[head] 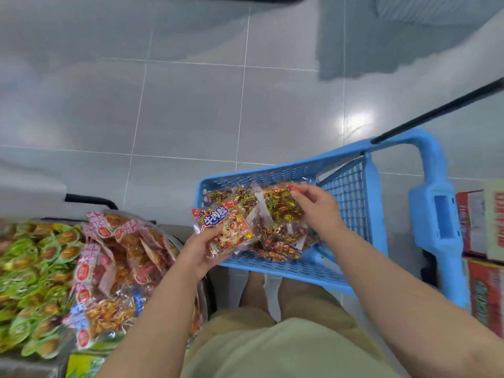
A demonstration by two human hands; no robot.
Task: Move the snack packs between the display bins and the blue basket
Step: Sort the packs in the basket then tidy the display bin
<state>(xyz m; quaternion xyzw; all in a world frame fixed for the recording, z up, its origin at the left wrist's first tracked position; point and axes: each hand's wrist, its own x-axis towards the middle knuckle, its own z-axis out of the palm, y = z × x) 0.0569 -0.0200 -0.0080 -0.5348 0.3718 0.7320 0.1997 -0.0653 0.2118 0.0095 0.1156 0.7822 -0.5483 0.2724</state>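
Looking straight down here, and the left hand [199, 252] has a snack pack [226, 227] in its grip. The fingers are curled under the pack and the thumb lies across its face. The pack carries a blue label and hangs over the near left corner of the blue basket [272, 173].

Over to the right hand [319, 211], reaching inside the basket. Its grip is a pinch, fingertips closed on the top edge of a second pack [281, 205], a clear one full of gold and red wrappers. That pack lies on the pile of similar packs [275, 241] covering the basket's bottom.

The basket stands on the grey tiled floor [191, 105], just ahead of the person's khaki shorts [272, 350]. Its black handle [436, 110] angles up and away to the right.

On the left, 2 heaps sit side by side: green packs [35, 268] at the far edge, and red-labelled packs [117, 257] next to the left forearm. On the right edge, red printed boxes [485, 290] stand beside the basket, too blurred to read.
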